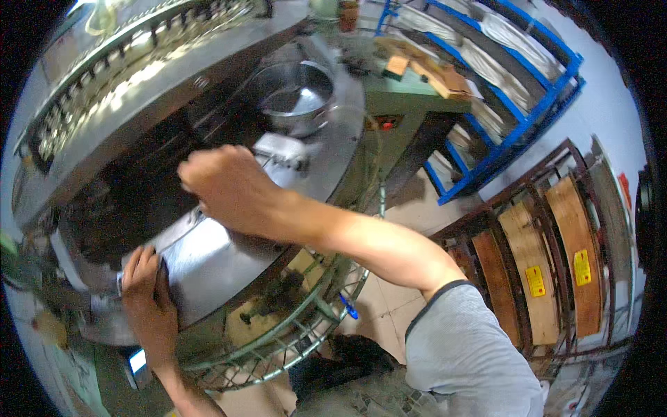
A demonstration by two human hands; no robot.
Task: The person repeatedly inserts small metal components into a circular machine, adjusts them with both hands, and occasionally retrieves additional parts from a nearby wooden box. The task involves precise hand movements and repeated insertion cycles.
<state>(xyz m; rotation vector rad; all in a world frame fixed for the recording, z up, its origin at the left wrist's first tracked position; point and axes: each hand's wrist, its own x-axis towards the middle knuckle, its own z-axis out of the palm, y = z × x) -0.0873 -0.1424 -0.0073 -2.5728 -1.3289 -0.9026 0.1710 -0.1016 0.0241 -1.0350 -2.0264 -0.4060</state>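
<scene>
My right hand [233, 191] is a closed fist above the dark recess of a large metal machine; whatever it holds, if anything, is hidden. My left hand [149, 288] rests at the near left end of the machine's metal ledge [201, 254], its fingers bent over the edge. A dark strip shows beside the left thumb, and I cannot make out what it is. Just beyond my right wrist sits a small silvery block [281, 149]. Farther back stands a round metal tub [295, 104], its inside shiny.
A curved metal rail [278, 365] runs between my body and the machine. Along the back stretches a row of shiny metal parts [139, 66]. At the right stand a blue rack [531, 115] with whitish bundles and a dark frame holding wooden boards [573, 257] with yellow labels.
</scene>
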